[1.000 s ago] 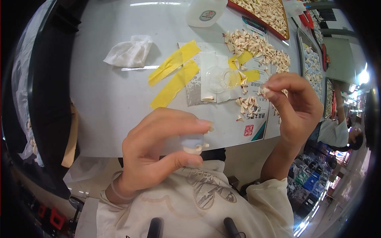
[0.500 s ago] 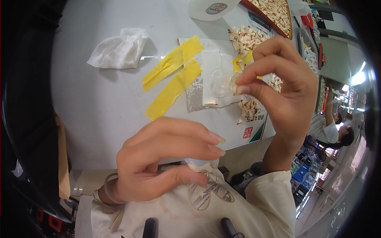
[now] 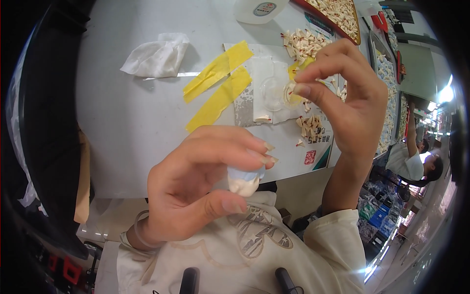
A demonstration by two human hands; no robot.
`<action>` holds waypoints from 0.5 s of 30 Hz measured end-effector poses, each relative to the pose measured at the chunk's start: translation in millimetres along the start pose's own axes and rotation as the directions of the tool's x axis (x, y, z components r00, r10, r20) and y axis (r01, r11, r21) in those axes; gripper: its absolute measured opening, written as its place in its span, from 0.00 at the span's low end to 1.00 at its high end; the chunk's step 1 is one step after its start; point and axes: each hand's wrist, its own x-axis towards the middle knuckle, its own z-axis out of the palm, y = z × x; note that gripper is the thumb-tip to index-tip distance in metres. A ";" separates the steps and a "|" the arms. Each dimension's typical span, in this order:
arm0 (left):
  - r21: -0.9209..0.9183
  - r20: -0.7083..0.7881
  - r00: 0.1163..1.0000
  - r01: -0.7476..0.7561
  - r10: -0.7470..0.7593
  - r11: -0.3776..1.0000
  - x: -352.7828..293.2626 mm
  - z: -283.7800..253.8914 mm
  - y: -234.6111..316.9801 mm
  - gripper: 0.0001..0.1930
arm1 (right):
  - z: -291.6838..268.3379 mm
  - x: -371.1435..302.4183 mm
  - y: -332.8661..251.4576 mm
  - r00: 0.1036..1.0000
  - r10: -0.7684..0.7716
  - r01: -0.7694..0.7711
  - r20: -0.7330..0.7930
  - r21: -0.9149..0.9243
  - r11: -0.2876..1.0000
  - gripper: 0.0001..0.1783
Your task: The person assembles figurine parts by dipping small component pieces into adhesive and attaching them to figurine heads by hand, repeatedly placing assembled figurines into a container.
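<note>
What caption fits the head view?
Left hand holding a blue-and-cream piece, right hand at clear dishes.

The left hand point(image 3: 178, 181) curls its fingers above its thumb; the right hand point(image 3: 353, 93), farther forward, pinches with bent fingers.

pale grey table point(image 3: 142, 117) | white cloth point(image 3: 159, 56) | yellow tape strips point(image 3: 215, 70) | translucent bottle point(image 3: 247, 14) | cream pieces point(image 3: 309, 126)

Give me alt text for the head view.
Left hand holds a small cream-and-blue piece; right hand pinches a tiny cream red-tipped piece by a clear round dish. Similar pieces and yellow tape strips lie on a grey table.
</note>
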 end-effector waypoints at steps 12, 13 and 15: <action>-0.221 -0.017 0.992 -0.128 0.127 0.967 -10.9 5.3 -11.9 0.23 | 32.3 -58.6 -37.3 0.996 0.053 0.009 -0.077 0.646 0.764 0.15; -0.134 -0.012 0.988 -0.152 0.152 0.979 -11.7 5.4 -11.1 0.22 | 32.2 -59.6 -39.1 0.995 0.056 0.010 -0.081 0.645 0.764 0.15; -0.046 0.002 0.985 -0.173 0.174 0.984 -14.1 4.2 -10.0 0.22 | 30.4 -61.1 -43.8 0.993 0.121 -0.090 -0.009 0.610 0.788 0.13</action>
